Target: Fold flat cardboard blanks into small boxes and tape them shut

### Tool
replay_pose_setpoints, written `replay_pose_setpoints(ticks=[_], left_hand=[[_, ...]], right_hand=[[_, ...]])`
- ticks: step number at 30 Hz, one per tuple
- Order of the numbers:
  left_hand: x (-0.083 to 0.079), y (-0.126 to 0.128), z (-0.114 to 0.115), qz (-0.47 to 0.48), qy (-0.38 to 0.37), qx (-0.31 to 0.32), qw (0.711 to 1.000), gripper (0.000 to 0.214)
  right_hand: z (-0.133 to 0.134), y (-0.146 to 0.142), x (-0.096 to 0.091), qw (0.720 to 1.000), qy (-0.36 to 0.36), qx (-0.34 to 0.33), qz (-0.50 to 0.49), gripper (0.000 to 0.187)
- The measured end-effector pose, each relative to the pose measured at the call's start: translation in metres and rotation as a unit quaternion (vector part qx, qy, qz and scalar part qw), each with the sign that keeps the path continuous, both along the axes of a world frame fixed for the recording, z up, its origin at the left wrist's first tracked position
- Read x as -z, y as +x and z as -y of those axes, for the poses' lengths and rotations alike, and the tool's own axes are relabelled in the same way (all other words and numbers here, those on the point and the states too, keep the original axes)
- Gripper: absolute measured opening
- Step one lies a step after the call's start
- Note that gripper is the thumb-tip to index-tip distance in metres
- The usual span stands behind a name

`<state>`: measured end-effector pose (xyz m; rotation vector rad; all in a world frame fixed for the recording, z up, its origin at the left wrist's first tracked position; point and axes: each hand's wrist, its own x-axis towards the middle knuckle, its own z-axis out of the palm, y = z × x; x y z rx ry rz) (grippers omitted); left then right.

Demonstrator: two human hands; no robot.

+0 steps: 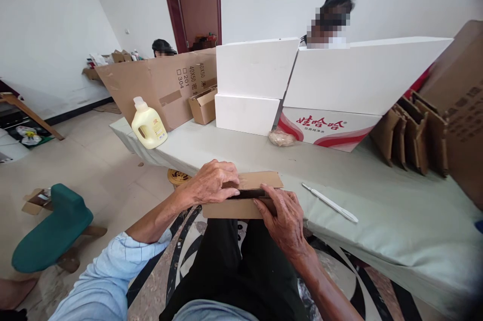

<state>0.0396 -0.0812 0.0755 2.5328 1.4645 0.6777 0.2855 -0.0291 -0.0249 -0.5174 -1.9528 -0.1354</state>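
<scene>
Clearly, the small cardboard box was at the near edge of the bench, above the person's lap, a dark gap showing between its flaps. The left hand had its grip closed on the left end, and the right hand gripped the right end. Whether the bench bore any weight could not be told — if not, a slackened grip might have dropped the box. Uneven pressure might have creased a flap, and a rightward sweep might have knocked the slim white tool.
</scene>
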Motion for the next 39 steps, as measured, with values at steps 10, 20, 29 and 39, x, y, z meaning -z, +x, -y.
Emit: replay_pose_setpoints(ticks=[10, 20, 29, 39], left_hand=[[0.0, -0.001, -0.001, 0.05, -0.006, 0.04, 0.998, 0.026], [0.004, 0.003, 0.001, 0.022, 0.009, 0.042, 0.999, 0.025], [0.01, 0.004, 0.001, 0.047, -0.007, 0.038, 0.998, 0.024], [0.021, -0.003, -0.008, 0.261, -0.11, -0.052, 0.958, 0.019]], right_hand=[[0.0, 0.0, 0.0, 1.0, 0.003, 0.004, -0.001, 0.041], [0.003, 0.002, 0.0, 1.0, 0.009, 0.002, 0.0, 0.044], [0.013, 0.006, 0.004, 1.0, 0.011, 0.002, -0.001, 0.034], [0.023, 0.011, 0.014, 0.999, 0.027, 0.014, -0.013, 0.024]])
